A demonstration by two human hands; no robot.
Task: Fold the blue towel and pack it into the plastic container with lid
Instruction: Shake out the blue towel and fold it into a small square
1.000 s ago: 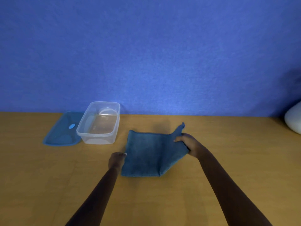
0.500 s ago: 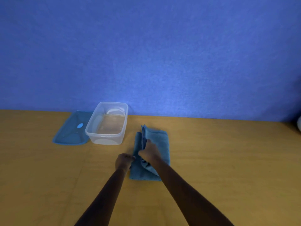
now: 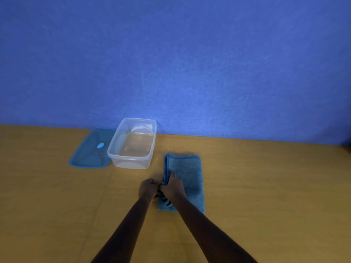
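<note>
A blue wall stood behind the box, and a wooden table lay under it. The box was clear plastic, open on top, with nothing in it. The blue lid lay flat on the table, touching the box on its left side. The towel lay on the table just right of the box and a bit nearer the person, apart from it. It was folded into a long strip, with its stacked edges facing the box. The right hand pressed down on the near end of those edges, fingers together, one finger pointing away. The left hand sat in front of the box, touching the right hand, fingers curled and pinching the towel's edge
</note>
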